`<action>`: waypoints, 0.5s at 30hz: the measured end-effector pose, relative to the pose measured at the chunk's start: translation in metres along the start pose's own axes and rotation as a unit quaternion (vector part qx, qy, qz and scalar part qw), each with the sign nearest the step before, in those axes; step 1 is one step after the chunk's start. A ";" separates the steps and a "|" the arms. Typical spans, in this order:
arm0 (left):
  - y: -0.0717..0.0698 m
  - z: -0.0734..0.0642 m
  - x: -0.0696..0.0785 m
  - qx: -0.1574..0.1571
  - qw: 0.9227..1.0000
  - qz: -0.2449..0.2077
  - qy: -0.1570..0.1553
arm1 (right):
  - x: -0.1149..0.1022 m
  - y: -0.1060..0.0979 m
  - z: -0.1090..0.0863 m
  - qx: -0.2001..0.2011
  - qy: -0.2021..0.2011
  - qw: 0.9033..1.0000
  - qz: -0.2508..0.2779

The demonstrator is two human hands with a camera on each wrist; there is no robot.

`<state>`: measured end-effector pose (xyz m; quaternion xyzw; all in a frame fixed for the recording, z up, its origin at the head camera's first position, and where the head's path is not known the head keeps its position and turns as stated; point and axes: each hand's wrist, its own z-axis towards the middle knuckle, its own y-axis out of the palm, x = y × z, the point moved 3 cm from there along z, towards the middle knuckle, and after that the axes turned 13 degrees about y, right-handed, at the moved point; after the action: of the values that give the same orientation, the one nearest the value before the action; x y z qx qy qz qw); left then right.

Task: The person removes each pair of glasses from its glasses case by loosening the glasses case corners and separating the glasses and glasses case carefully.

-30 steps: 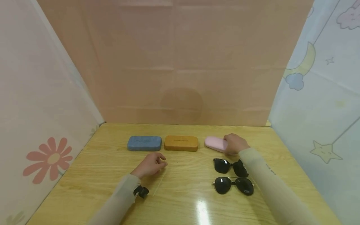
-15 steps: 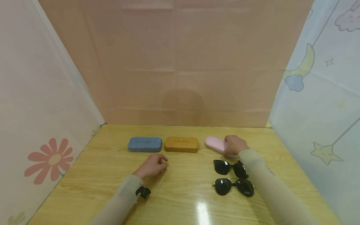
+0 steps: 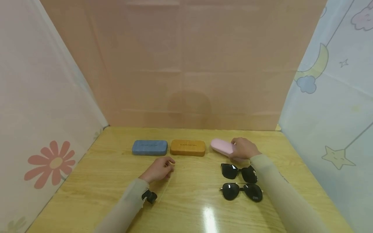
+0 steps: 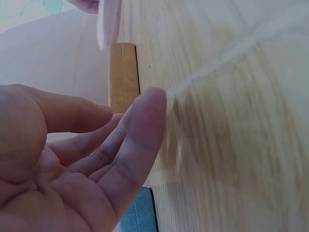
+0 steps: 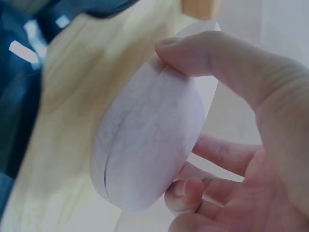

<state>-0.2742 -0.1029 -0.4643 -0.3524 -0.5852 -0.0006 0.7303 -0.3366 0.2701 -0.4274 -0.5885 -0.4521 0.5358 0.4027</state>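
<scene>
My right hand [image 3: 244, 149] grips the pink glasses case [image 3: 222, 146] at its right end. In the right wrist view, the thumb presses one side of the closed case [image 5: 149, 130] and fingers lie on the other. Seen from the left wrist, the case [image 4: 109, 21] looks slightly raised off the table. My left hand [image 3: 158, 169] is over the table with loosely curled fingers and nothing in them. A blue glasses case [image 3: 150, 147] and an orange glasses case [image 3: 187, 148] lie beyond it, side by side.
Two pairs of dark sunglasses lie folded out of the cases near my right forearm: angular sunglasses [image 3: 239, 172] and, closer to me, aviator sunglasses [image 3: 242, 191]. The wooden table [image 3: 186, 194] meets a peach backdrop [image 3: 186, 64] behind the cases.
The pink case has shifted slightly left and away in my right hand, its left end a little higher. My left hand has barely moved. The sunglasses and other cases stay put.
</scene>
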 end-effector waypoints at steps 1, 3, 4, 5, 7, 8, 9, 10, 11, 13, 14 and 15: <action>0.000 0.000 0.001 0.000 1.000 0.001 0.003 | -0.002 -0.002 -0.002 0.004 -0.007 1.000 0.003; -0.001 -0.001 0.002 -0.001 1.000 0.006 0.006 | -0.007 -0.005 -0.005 0.011 -0.021 1.000 0.010; -0.001 0.000 0.003 -0.002 1.000 0.009 0.007 | -0.010 -0.007 -0.007 0.015 -0.027 0.999 0.011; -0.001 0.000 0.003 -0.002 1.000 0.011 0.008 | -0.013 -0.008 -0.010 0.018 -0.034 0.999 0.013; 0.000 0.000 0.004 -0.003 1.000 0.017 0.013 | -0.019 -0.010 -0.015 0.021 -0.046 0.999 0.019; 0.000 0.001 0.004 -0.003 1.000 0.018 0.015 | -0.023 -0.010 -0.019 0.020 -0.051 0.998 0.023; 0.001 0.001 0.005 -0.005 1.000 0.019 0.018 | -0.026 -0.010 -0.022 0.018 -0.057 0.998 0.027; 0.001 0.001 0.006 -0.006 1.000 0.019 0.022 | -0.030 -0.010 -0.025 0.015 -0.063 0.997 0.028; 0.002 0.000 0.007 -0.008 0.999 0.020 0.027 | -0.035 -0.010 -0.028 0.012 -0.071 0.997 0.029; 0.003 -0.001 0.011 -0.011 0.999 0.016 0.038 | -0.043 -0.007 -0.034 0.005 -0.085 0.996 0.030; 0.004 -0.001 0.013 -0.014 0.999 0.015 0.044 | -0.048 -0.006 -0.037 0.003 -0.093 0.995 0.029; 0.005 -0.002 0.014 -0.016 0.999 0.009 0.046 | -0.052 -0.005 -0.040 0.002 -0.105 0.994 0.027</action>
<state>-0.2662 -0.0938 -0.4550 -0.3694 -0.5474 -0.0195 0.7506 -0.2982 0.2212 -0.4048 -0.5405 -0.4747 0.6060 0.3395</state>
